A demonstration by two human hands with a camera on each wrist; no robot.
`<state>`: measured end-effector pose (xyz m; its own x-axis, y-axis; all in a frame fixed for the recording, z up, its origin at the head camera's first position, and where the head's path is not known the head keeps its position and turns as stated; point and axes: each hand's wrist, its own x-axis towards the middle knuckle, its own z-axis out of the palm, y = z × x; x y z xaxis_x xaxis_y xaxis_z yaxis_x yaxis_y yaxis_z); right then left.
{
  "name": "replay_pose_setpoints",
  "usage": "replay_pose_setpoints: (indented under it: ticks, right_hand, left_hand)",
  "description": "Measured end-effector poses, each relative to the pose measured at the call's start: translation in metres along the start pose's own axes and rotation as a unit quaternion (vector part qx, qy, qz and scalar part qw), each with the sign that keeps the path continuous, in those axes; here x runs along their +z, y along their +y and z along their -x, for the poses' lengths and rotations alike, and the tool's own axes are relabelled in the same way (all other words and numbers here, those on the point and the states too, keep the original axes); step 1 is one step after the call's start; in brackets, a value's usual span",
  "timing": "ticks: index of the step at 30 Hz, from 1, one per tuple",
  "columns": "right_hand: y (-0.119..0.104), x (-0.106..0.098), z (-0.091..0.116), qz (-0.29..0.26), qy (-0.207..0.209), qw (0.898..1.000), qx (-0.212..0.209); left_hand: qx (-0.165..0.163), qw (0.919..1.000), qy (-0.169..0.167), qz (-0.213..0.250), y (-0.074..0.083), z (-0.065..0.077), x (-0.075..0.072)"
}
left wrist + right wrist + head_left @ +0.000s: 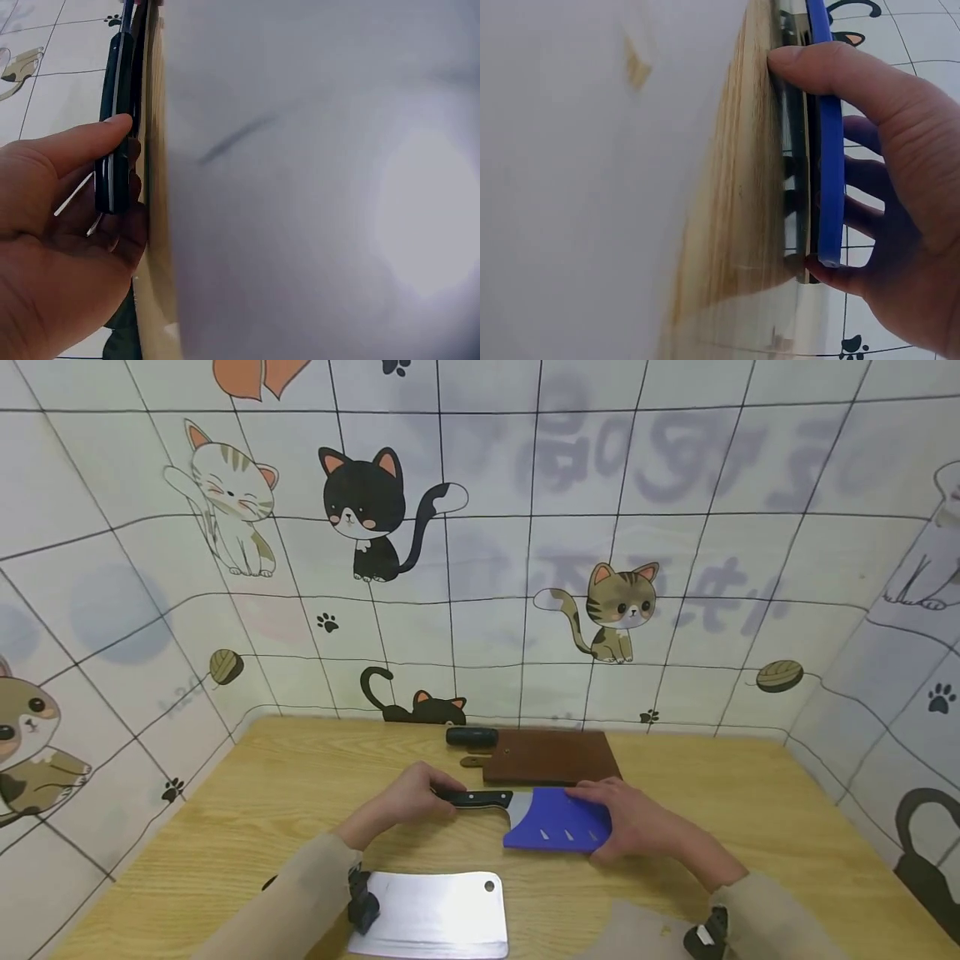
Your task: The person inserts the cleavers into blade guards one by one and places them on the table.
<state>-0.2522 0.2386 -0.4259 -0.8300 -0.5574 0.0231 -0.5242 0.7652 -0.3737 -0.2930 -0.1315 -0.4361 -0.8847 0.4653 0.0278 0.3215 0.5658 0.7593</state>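
Observation:
A cleaver with a black riveted handle (480, 799) lies across the middle of the table, its blade mostly inside a blue blade cover (558, 818). My left hand (420, 793) holds the handle's end, thumb on one side and curled fingers on the other, as the left wrist view shows. At the other end my right hand (637, 818) grips the blue cover, thumb at its near edge. A strip of bare metal shows between handle and cover. Nearer me lies a second cleaver with a broad silver blade (442, 914); my left forearm hides its handle side.
Behind the hands, a brown board (551, 756) lies near the wall, with a black handle (471, 737) at its left. A flat beige piece (630, 931) lies at the front right. Cat-patterned sheeting (495, 560) surrounds the wooden table (315, 760).

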Motion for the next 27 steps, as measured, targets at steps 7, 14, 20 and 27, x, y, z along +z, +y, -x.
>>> replay_pose_setpoints:
  ticks: [7,14,20,27]
  right_hand:
    - [0.009,0.005,0.004,-0.013,0.009,1.000,0.002]
    - [0.012,0.005,0.006,-0.043,-0.003,0.999,-0.001]
    - [0.013,0.004,0.006,-0.056,-0.017,0.998,-0.001]
    - [0.013,0.002,0.007,-0.051,-0.011,0.999,-0.010]
  left_hand:
    - [-0.004,0.9995,0.005,0.029,-0.004,-0.002,0.004]
    - [-0.017,0.9988,0.036,0.027,-0.003,0.000,0.004]
    - [-0.023,0.9984,0.042,0.031,-0.004,0.001,0.003]
    - [-0.003,0.9991,0.037,0.022,-0.005,0.000,0.004]
